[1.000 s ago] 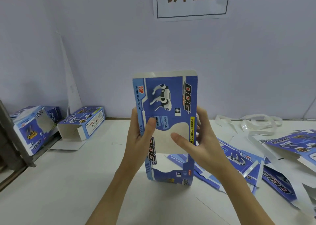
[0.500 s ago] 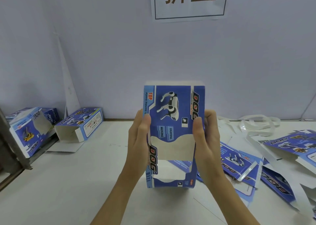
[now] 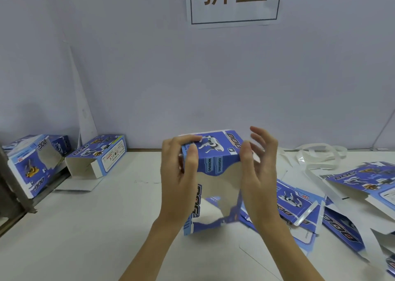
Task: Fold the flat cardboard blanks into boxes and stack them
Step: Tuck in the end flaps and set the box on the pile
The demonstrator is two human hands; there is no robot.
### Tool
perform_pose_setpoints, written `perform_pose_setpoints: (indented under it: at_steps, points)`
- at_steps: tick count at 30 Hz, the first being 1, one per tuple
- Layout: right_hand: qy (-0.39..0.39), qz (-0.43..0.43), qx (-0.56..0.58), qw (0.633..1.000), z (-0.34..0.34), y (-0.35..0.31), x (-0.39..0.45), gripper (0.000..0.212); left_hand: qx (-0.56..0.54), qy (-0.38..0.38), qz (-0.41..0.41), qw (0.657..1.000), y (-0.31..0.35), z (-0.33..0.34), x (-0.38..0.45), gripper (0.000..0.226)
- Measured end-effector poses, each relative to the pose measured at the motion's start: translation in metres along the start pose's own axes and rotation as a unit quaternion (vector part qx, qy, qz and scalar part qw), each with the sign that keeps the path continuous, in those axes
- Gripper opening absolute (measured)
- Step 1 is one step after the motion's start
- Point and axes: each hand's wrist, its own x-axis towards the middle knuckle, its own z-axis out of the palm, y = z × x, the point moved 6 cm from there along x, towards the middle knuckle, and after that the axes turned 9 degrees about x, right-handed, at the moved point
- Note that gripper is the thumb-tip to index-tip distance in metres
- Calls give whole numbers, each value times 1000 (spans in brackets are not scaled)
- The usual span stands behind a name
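Table (image 3: 85, 238) runs up to the back wall (image 3: 149, 77); sign (image 3: 234, 1) on wall, top centre. Half-formed box (image 3: 213, 163) held above table centre, left hand (image 3: 179, 173) on its left side, right hand (image 3: 259, 173) on its right. Two folded boxes (image 3: 96, 154) lie far left by the wall. Flat blanks (image 3: 299, 206) lie spread at right, with loose strips (image 3: 316, 154) behind them.

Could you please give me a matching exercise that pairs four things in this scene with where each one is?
Things:
1. box being folded
2. finished boxes
3. flat blanks
4. paper sign

Places:
A. spread on the table's right side
B. on the wall at the top
C. between the left hand and right hand, at the centre
D. at the table's far left, by the wall

Pairs: 1-C, 2-D, 3-A, 4-B
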Motion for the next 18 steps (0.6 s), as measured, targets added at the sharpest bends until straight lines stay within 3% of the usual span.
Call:
perform_pose_setpoints:
  at_steps: [2,4,6,9,11,13,16,18]
  points:
    - [13,-103,-91,990,-1,-7,-2,37,43,73,52,995,8,-10,-1,30]
    - [-24,-179,-143,973,8,-9,-10,31,63,108,95,988,13,-16,-2,40]
    - [-95,-181,-126,971,25,-7,-22,33,40,89,89,991,13,-13,3,59]
    - [-142,-108,-95,979,41,1,-35,68,-74,54,-5,996,10,-4,15,94]
    - [-116,-38,-70,990,40,8,-33,97,-43,26,83,995,22,-1,10,80]
    - [-62,16,-11,998,30,12,-24,112,-9,-21,151,988,20,4,-1,63]
    - [9,43,32,999,9,18,-6,98,-50,-76,123,988,9,11,-8,54]
    - [16,65,62,996,-5,22,7,84,-60,-78,88,991,3,12,-2,49]
